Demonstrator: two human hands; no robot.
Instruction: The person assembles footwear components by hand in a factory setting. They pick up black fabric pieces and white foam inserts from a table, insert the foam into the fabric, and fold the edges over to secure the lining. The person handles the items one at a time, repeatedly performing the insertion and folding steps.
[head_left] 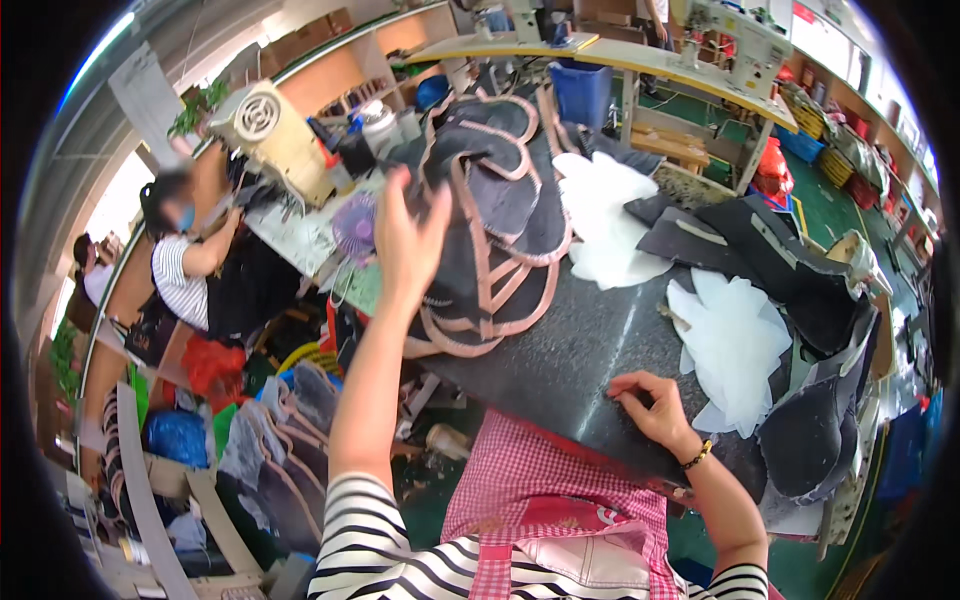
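Observation:
My left hand (408, 240) is raised at the left side of a heaped pile of dark cut pieces with pinkish-tan edging (505, 190). Its fingers and thumb are spread, with nothing between them; whether it touches the pile I cannot tell. Low over the dark worktable (560, 365), near its front edge, my right hand (652, 408) has its fingers curled and pinched together. Anything in that pinch is too small or hidden to make out. To the right of it lies a fanned stack of thin white sheets (730, 345), and a second white stack (610, 215) sits farther back.
Dark curved padded pieces (800, 270) crowd the table's right side. At the left stand a cream sewing machine (270, 140) and a small purple fan (355, 225). A co-worker in stripes (185, 265) sits beyond. More edged pieces (280, 450) hang at lower left; a blue bin (580, 95) stands behind.

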